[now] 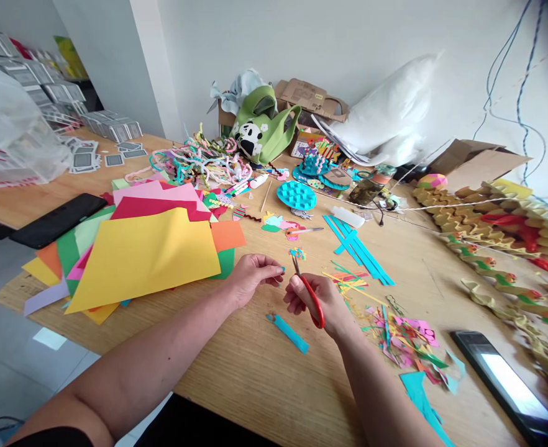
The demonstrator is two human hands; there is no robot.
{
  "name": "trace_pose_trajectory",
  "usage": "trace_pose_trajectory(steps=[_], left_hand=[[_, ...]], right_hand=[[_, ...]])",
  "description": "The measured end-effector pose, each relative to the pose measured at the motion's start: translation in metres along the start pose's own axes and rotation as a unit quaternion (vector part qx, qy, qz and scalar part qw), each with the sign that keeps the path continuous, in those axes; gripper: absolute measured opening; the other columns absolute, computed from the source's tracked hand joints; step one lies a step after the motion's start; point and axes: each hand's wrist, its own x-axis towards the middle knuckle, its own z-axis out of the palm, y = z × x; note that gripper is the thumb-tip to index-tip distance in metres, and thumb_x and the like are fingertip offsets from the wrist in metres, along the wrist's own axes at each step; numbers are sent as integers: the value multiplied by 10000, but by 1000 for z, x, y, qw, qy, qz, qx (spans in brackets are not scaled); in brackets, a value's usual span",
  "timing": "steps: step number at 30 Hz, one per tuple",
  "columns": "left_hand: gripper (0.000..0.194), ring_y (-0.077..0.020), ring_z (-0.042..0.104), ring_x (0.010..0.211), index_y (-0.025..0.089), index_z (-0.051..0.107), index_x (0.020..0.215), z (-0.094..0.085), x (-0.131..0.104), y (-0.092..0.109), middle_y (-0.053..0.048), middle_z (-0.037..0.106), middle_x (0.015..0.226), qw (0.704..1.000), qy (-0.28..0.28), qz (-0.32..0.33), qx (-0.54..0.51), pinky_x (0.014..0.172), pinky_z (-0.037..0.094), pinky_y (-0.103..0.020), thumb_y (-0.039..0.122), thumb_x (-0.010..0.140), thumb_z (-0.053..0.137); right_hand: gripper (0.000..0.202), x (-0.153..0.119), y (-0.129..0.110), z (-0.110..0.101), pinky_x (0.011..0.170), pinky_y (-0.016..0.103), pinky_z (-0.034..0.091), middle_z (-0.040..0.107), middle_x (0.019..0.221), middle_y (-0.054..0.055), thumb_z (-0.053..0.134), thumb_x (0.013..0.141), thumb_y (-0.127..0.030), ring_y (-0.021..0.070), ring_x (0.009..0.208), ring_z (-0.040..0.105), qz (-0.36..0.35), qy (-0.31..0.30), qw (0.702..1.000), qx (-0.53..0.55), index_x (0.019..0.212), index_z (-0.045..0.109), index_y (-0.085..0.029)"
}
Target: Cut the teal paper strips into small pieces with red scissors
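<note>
My right hand [318, 304] is closed around red-handled scissors [315, 299], whose blades point away from me. My left hand [255, 278] pinches a tiny blue paper piece [283, 269] between thumb and finger, just left of the blades. Small blue and yellow paper bits [297, 253] lie on the table beyond the scissor tips. Nearer to me, below both hands, lies a short blue paper strip [289, 333]. Thin yellow, red and green paper strips [348, 279] are scattered to the right of my right hand.
Stacked coloured paper [153, 254] covers the table's left side, beside a black phone-like slab [59, 218]. Long blue strips [360, 251], paper scraps [409, 341] and a lit phone [502, 379] lie to the right. Behind stand a blue dotted oval [296, 195], pipe cleaners [199, 161] and a green panda bag [267, 127].
</note>
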Motion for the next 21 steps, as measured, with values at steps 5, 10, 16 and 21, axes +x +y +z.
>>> trace_pose_trajectory(steps=[5, 10, 16, 21], left_hand=[[207, -154, 641, 664, 100, 645, 681, -1, 0, -1, -45, 673, 662, 999, -5, 4, -32, 718, 496, -318, 215, 562, 769], [196, -136, 627, 633, 99, 638, 668, -1, 0, -2, -29, 658, 639, 999, -9, 3, -30, 702, 501, -307, 207, 562, 763], [196, -148, 628, 639, 95, 637, 664, -1, 0, -2, -44, 664, 655, 999, -16, 1, -36, 689, 498, -310, 204, 558, 761], [197, -147, 622, 632, 89, 631, 658, -1, -1, -1, -47, 658, 643, 999, -19, 0, -38, 675, 496, -307, 203, 558, 758]], right_hand=[[491, -2, 4, 3, 420, 231, 448, 663, 599, 55, 614, 719, -632, 143, 450, 602, 26, -49, 998, -15, 704, 600, -141], [500, -3, 4, 4, 394, 219, 445, 633, 534, 26, 625, 694, -643, 134, 416, 587, 42, -62, 997, -6, 649, 584, -147], [495, -2, 3, 4, 373, 210, 432, 639, 531, 30, 633, 690, -637, 132, 400, 584, 59, -63, 996, 12, 670, 593, -144], [490, -2, 4, 3, 360, 200, 412, 642, 532, 31, 641, 690, -626, 126, 389, 577, 54, -64, 996, 9, 667, 597, -139]])
